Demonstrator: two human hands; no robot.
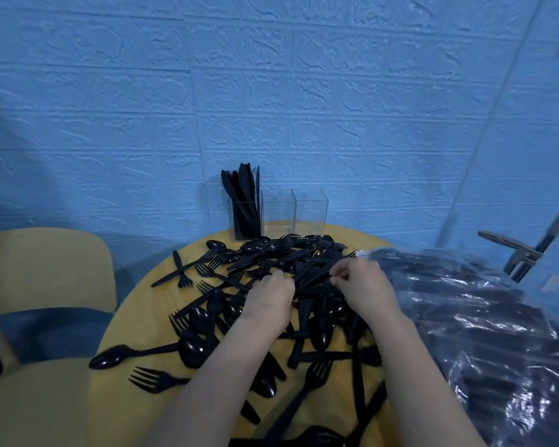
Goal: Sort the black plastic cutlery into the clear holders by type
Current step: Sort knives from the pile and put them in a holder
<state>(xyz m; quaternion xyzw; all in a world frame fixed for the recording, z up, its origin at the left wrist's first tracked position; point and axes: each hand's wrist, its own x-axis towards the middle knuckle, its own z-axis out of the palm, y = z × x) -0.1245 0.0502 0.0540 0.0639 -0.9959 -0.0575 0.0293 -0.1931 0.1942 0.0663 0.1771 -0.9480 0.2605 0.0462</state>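
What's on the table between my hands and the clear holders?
In the head view, a heap of black cutlery covers that stretch, reaching the holders.

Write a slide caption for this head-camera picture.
Both hands dig into a pile of black cutlery; knives already fill one clear holder.

Left hand [269, 293] fingertips buried in cutlery pile [271, 285], grip unreadable; right hand [359, 282] fingers curled, pinched piece too small to tell; table [162, 291] near edge cut off by frame; plastic bag [484, 333] contents blurred; middle holder [278, 211] contents unclear.
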